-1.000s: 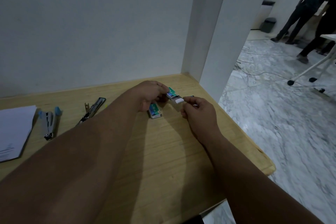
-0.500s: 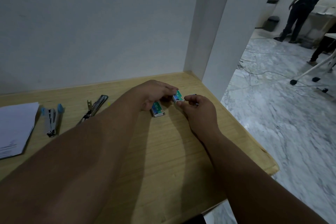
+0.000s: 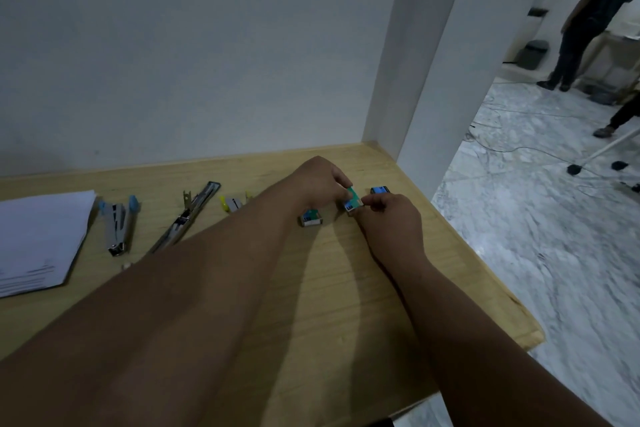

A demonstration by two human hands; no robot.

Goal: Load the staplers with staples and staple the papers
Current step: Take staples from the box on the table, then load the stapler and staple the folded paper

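Note:
My left hand (image 3: 320, 180) and my right hand (image 3: 391, 218) both pinch a small green staple box (image 3: 353, 199) just above the wooden desk (image 3: 346, 288). A second staple box (image 3: 311, 219) lies on the desk below my left hand, and a third, blue one (image 3: 380, 190) lies behind my right hand. On the left lie a blue stapler (image 3: 117, 224), opened flat, a long black stapler (image 3: 188, 215), also opened, and a small yellow stapler (image 3: 232, 203) partly hidden by my left forearm. A stack of white papers (image 3: 38, 243) lies at the far left.
A white wall runs along the desk's back and a white pillar (image 3: 433, 80) stands at its far right corner. The desk's right edge drops to a marble floor (image 3: 554, 253) with cables. A person (image 3: 588, 17) stands far off at the right.
The white inner tray that stuck out of the green box a second ago is no longer seen. The camera has tilted, so the blue box and yellow stapler now show.

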